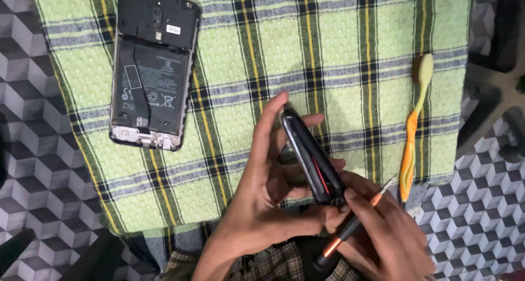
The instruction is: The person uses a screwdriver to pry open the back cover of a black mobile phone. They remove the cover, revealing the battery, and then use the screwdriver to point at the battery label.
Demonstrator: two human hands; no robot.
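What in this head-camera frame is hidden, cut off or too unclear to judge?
- Phone back cover: seen edge-on in the left hand, inner face hidden.
- Screwdriver tip: blurred, contact with the cover unclear; right hand covers the shaft.
- Opened phone: top edge cut off by the frame.

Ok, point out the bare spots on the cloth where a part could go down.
The widest free patch on the checked cloth lies between the opened phone and the toothbrush. A smaller one sits below the phone. It is crowded where the left hand and right hand work on the dark phone cover.
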